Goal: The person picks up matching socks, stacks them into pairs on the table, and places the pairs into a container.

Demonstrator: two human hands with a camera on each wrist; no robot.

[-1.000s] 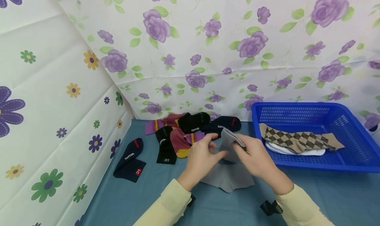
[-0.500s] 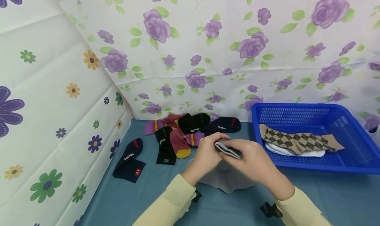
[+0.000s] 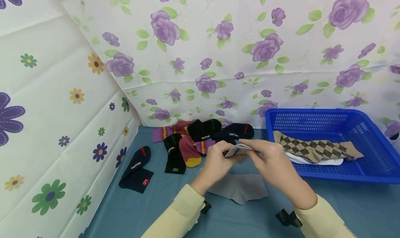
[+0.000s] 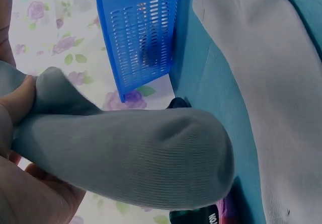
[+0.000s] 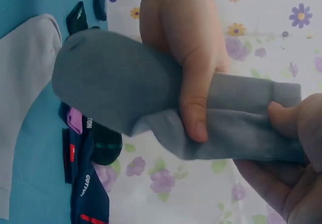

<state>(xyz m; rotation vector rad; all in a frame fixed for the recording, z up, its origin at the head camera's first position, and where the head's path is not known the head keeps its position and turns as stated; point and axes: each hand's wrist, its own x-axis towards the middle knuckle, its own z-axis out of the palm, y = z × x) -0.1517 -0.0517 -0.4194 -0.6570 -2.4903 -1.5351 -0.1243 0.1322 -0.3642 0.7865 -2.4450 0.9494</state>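
Held up over the teal tabletop cloth (image 3: 109, 210), apart from it: one plain gray ribbed sock (image 3: 235, 150), stretched between both hands. Gripped mid-length by the left hand (image 3: 215, 165), thumb across the upper face, fabric bunched into a fold next to it. Pinched at the cuff by the right hand (image 3: 273, 159), thumb on top, fingers beneath. No wide grip on either side; both closed on the same sock. In the wrist views, rounded toe end extending free beyond the left hand. In the head view, toe end hidden; only a narrow edge of fabric showing between the fingers.

Directly below the hands, lying flat on the cloth: a second gray sock (image 3: 239, 189), partly covered from view by the hands.

To the right: blue perforated plastic basket (image 3: 343, 177). Inside it: brown-and-tan argyle sock (image 3: 318, 149), laid over a folded white item (image 3: 328, 161), type not clear.

Beyond the left hand, in a loose overlapping pile: maroon sock with yellow toe (image 3: 189, 149), purple-and-maroon striped sock (image 3: 168, 131), upright-lying black "COTTON" sock (image 3: 175, 156), another black sock (image 3: 204, 129), navy sock with red stripe (image 3: 235, 129). Well apart, far left: bent navy sock (image 3: 134, 172), with red tag.
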